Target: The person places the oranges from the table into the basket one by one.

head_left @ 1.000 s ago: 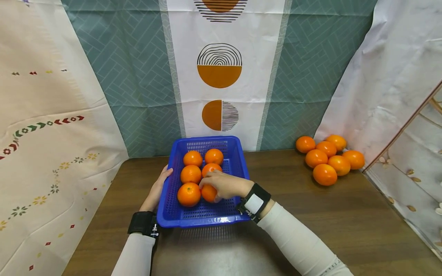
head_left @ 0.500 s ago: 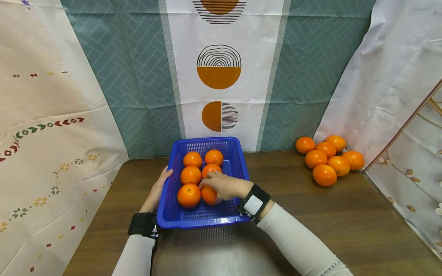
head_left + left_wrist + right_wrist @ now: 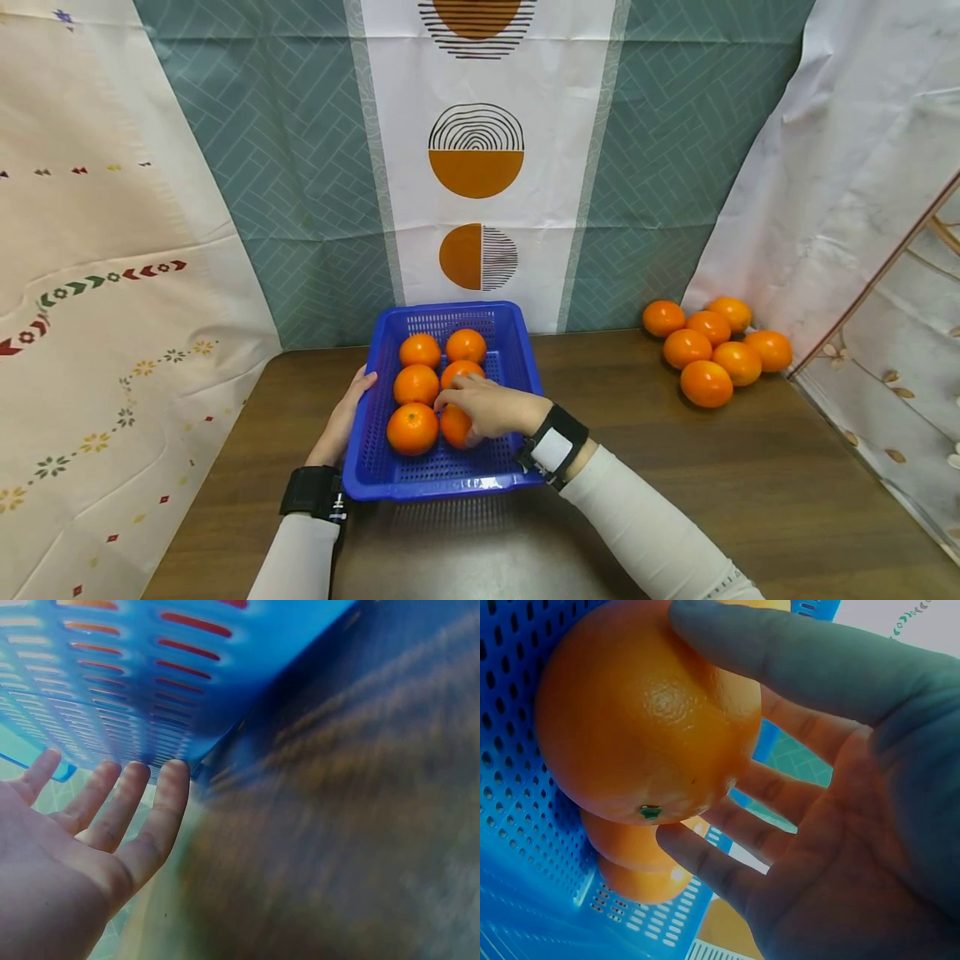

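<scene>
A blue plastic basket (image 3: 450, 489) with slotted walls stands on the table, holding several oranges in two rows. My right hand (image 3: 495, 408) reaches into it from the right and holds the nearest orange of the right row (image 3: 455, 427). In the right wrist view, the thumb lies across this orange (image 3: 645, 720) and the fingers spread around its other side. My left hand (image 3: 343, 421) is against the outside of the basket's left wall. Seen from the left wrist, its fingers (image 3: 161, 825) are loosely extended, with fingertips at the slotted wall (image 3: 135, 682).
More oranges (image 3: 708, 346) lie grouped on the brown wooden table (image 3: 637, 467) at the back right. Patterned cloths hang behind the table (image 3: 300, 208) and along both sides.
The head view has tilted slightly, so everything sits a little lower in the picture. Both hands keep their places at the basket and the orange.
</scene>
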A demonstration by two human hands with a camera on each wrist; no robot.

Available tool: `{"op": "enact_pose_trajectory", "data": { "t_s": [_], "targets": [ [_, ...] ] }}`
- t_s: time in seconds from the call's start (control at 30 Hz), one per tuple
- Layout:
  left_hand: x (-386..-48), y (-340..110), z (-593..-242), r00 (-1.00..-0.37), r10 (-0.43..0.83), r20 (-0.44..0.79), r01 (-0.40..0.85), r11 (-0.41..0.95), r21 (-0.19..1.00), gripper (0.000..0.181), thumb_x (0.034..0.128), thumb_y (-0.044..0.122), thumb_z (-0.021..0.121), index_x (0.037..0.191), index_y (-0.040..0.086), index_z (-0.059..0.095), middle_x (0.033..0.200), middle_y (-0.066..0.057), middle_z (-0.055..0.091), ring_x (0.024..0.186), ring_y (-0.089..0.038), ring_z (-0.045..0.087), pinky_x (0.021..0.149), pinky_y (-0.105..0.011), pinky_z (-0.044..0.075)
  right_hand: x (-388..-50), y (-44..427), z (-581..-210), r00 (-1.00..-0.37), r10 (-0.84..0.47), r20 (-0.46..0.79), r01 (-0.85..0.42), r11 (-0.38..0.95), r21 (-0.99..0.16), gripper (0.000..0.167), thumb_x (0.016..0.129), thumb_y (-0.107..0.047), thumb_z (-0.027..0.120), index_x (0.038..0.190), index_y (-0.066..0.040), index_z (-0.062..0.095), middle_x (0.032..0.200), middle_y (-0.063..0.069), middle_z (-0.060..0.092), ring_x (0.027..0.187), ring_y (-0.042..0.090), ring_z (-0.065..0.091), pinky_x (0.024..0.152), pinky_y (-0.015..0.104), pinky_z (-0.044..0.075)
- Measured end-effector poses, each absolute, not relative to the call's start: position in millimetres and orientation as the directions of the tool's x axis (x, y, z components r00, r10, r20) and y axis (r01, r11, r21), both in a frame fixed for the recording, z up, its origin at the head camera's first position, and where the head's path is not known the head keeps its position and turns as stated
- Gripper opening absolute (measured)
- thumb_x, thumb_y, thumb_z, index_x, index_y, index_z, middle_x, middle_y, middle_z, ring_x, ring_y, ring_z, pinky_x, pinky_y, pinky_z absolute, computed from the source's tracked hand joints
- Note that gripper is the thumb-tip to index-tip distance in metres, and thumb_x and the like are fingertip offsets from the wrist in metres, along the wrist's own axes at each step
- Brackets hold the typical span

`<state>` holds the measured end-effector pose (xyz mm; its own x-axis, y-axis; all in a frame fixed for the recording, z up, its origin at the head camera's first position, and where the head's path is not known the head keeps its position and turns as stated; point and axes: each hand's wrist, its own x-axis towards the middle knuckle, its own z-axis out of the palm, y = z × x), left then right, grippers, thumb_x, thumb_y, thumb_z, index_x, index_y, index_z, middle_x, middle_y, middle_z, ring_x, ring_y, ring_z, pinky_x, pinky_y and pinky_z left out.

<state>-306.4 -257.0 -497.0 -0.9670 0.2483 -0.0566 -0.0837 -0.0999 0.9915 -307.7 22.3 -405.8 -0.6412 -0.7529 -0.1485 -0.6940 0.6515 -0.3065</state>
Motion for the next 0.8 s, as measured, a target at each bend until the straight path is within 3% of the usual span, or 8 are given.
{"op": "enact_pose_trajectory", "data": {
  "t_s": [0.23, 0.43, 0.8],
  "targets": [
    [-306.4, -257.1, -497.4, -0.969, 0.24, -0.061, -0.085, -0.091, 0.992, 0.062, 0.111, 0.055, 0.033, 0.166, 0.038, 0.009, 0.168, -0.009, 0.022, 0.142, -0.039, 0.038, 0.106, -0.054, 0.046, -306.7, 22.4, -404.5, -0.651, -0.742, -0.161, -0.668, 0.66, -0.344, 0.055, 0.089, -0.02, 0.085, 0.139, -0.02, 0.062, 0.136, 0.003, 0.05, 0.133, 0.024, 0.044, 0.116, 0.049, 0.035],
    [-306.9, -258.2, -497.8, -0.967, 0.245, -0.064, -0.088, -0.089, 0.992, 0.062, 0.111, 0.055, 0.032, 0.166, 0.038, 0.008, 0.168, -0.01, 0.022, 0.141, -0.039, 0.039, 0.104, -0.053, 0.048, -308.4, 22.6, -405.5, -0.646, -0.75, -0.142, -0.682, 0.65, -0.335, 0.055, 0.088, -0.021, 0.086, 0.137, -0.018, 0.063, 0.131, 0.004, 0.052, 0.126, 0.024, 0.046, 0.112, 0.048, 0.038],
    [-307.7, -258.4, -497.7, -0.968, 0.242, -0.061, -0.082, -0.076, 0.994, 0.062, 0.1113, 0.055, 0.031, 0.166, 0.037, 0.009, 0.167, -0.011, 0.023, 0.139, -0.038, 0.041, 0.103, -0.053, 0.049, -308.4, 24.2, -402.9, -0.637, -0.763, -0.109, -0.703, 0.633, -0.325, 0.047, 0.091, -0.022, 0.083, 0.134, -0.019, 0.064, 0.132, 0.009, 0.057, 0.126, 0.025, 0.044, 0.111, 0.044, 0.039]
  ]
}}
